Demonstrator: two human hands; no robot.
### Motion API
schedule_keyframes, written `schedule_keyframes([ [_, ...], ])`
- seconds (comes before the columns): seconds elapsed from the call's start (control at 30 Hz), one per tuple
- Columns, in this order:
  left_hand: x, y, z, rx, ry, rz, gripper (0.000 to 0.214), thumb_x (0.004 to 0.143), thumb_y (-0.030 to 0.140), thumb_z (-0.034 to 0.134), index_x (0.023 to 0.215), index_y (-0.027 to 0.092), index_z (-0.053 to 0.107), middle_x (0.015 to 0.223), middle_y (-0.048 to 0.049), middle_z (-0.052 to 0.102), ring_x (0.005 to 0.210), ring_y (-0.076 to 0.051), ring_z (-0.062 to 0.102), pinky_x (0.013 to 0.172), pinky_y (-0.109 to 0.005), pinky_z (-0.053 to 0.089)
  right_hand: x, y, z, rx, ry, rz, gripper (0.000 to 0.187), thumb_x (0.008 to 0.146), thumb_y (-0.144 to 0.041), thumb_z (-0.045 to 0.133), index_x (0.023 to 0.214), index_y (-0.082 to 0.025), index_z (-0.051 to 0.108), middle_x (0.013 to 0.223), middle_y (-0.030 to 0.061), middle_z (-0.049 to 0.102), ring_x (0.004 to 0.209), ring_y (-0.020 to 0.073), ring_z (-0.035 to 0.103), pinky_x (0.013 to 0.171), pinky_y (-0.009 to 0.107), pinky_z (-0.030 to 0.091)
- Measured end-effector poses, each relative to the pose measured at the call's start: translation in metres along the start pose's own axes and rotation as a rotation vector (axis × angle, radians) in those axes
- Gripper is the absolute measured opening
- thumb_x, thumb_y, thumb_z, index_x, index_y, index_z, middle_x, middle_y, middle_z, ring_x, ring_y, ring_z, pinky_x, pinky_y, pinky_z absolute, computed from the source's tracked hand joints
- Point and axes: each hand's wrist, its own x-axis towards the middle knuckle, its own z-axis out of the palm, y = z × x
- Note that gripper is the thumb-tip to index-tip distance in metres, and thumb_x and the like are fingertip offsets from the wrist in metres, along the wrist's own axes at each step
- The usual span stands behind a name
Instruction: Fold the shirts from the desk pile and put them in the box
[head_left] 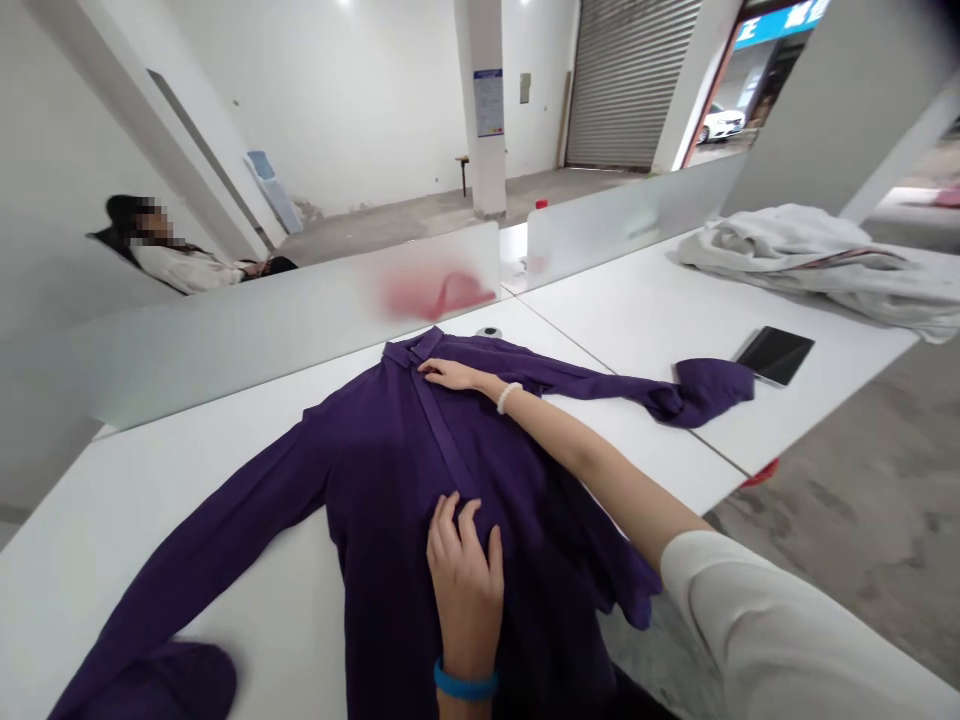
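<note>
A purple long-sleeved shirt (382,450) lies front side up on the white table (285,620), its collar at the far side and its sleeves spread left and right. My right hand (454,375), with a white beaded bracelet on the wrist, reaches across to the top of the placket just below the collar. Its fingertips are drawn together on the cloth there. Lower on the shirt front rests my left hand (466,570), wearing a blue wristband. The fingers of this hand are apart and slightly bent, touching the fabric beside the placket.
Frosted dividers (315,320) run along the table's far edge. To the right are a black tablet (776,355) by the cuff and a heap of pale clothing (810,255). A small round white-and-black object (489,332) sits behind the collar. Beyond the divider, a person (187,260) sits on a chair.
</note>
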Motion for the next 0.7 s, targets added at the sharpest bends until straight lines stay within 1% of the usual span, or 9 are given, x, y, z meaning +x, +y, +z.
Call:
schedule_keyframes([
  [0.07, -0.003, -0.005, 0.009, 0.060, -0.001, 0.114, 0.039, 0.094, 0.026, 0.036, 0.128, 0.012, 0.051, 0.137, -0.0160, 0.048, 0.130, -0.032, 0.040, 0.101, -0.052, 0.039, -0.042, 0.021, -0.022, -0.022, -0.008, 0.018, 0.036, 0.091, -0.018, 0.047, 0.124, -0.028, 0.056, 0.127, -0.0044, 0.059, 0.110, 0.0090, 0.054, 0.092, 0.018, 0.037],
  [0.13, -0.007, -0.010, 0.016, 0.127, -0.032, 0.169, 0.043, 0.095, 0.025, 0.032, 0.133, 0.012, 0.048, 0.141, -0.0147, 0.046, 0.132, -0.032, 0.038, 0.103, -0.053, 0.036, -0.100, 0.053, -0.050, -0.078, 0.014, 0.115, 0.042, 0.086, -0.008, 0.043, 0.120, -0.026, 0.059, 0.125, -0.0024, 0.060, 0.111, 0.0114, 0.054, 0.094, 0.021, 0.037],
  [0.27, -0.012, -0.017, 0.018, 0.186, -0.061, 0.207, 0.047, 0.096, 0.027, 0.029, 0.135, 0.009, 0.047, 0.140, -0.0150, 0.045, 0.130, -0.033, 0.041, 0.103, -0.052, 0.038, -0.237, 0.124, -0.108, -0.272, 0.103, 0.484, 0.048, 0.076, 0.003, 0.033, 0.113, -0.008, 0.061, 0.116, 0.0180, 0.062, 0.109, 0.0269, 0.055, 0.091, 0.039, 0.039],
  [0.33, -0.013, -0.019, 0.015, 0.175, -0.053, 0.237, 0.047, 0.096, 0.028, 0.027, 0.133, 0.008, 0.049, 0.139, -0.0157, 0.047, 0.129, -0.033, 0.043, 0.101, -0.052, 0.040, -0.297, 0.147, -0.128, -0.347, 0.071, 0.585, 0.048, 0.073, 0.003, 0.036, 0.110, -0.011, 0.062, 0.114, 0.0175, 0.063, 0.109, 0.0293, 0.054, 0.088, 0.040, 0.040],
  [0.4, -0.014, -0.022, 0.014, 0.155, -0.049, 0.259, 0.048, 0.096, 0.029, 0.025, 0.133, 0.008, 0.049, 0.138, -0.0165, 0.048, 0.129, -0.034, 0.042, 0.100, -0.053, 0.040, -0.340, 0.159, -0.138, -0.380, 0.003, 0.616, 0.048, 0.071, 0.001, 0.042, 0.108, -0.018, 0.064, 0.113, 0.0125, 0.063, 0.110, 0.0276, 0.053, 0.085, 0.036, 0.041],
  [0.5, -0.015, -0.024, 0.014, 0.131, -0.052, 0.269, 0.048, 0.096, 0.028, 0.024, 0.133, 0.008, 0.049, 0.138, -0.0170, 0.047, 0.130, -0.035, 0.040, 0.101, -0.055, 0.038, -0.372, 0.162, -0.141, -0.488, -0.119, 0.639, 0.052, 0.073, -0.002, 0.046, 0.118, -0.024, 0.059, 0.115, 0.0117, 0.062, 0.106, 0.0271, 0.053, 0.081, 0.035, 0.041],
  [0.6, -0.016, -0.026, 0.014, 0.139, -0.048, 0.305, 0.046, 0.096, 0.025, 0.025, 0.132, 0.008, 0.050, 0.139, -0.0166, 0.046, 0.133, -0.034, 0.036, 0.103, -0.055, 0.037, -0.378, 0.159, -0.149, -0.676, -0.221, 0.671, 0.048, 0.078, -0.006, 0.044, 0.122, -0.019, 0.056, 0.110, 0.0168, 0.059, 0.100, 0.0303, 0.052, 0.077, 0.038, 0.039],
  [0.63, -0.016, -0.027, 0.014, 0.148, -0.048, 0.330, 0.045, 0.096, 0.022, 0.026, 0.130, 0.008, 0.051, 0.140, -0.0164, 0.045, 0.134, -0.034, 0.034, 0.103, -0.055, 0.037, -0.377, 0.157, -0.155, -0.733, -0.212, 0.665, 0.043, 0.079, -0.008, 0.045, 0.118, -0.017, 0.058, 0.108, 0.0175, 0.058, 0.099, 0.0308, 0.051, 0.077, 0.039, 0.038],
  [0.7, -0.017, -0.028, 0.013, 0.168, -0.048, 0.385, 0.043, 0.095, 0.018, 0.027, 0.125, 0.008, 0.056, 0.141, -0.0161, 0.044, 0.137, -0.035, 0.028, 0.103, -0.057, 0.036, -0.377, 0.151, -0.173, -0.827, -0.067, 0.649, 0.033, 0.081, -0.013, 0.046, 0.110, -0.015, 0.061, 0.108, 0.0184, 0.056, 0.099, 0.0315, 0.049, 0.078, 0.040, 0.037],
])
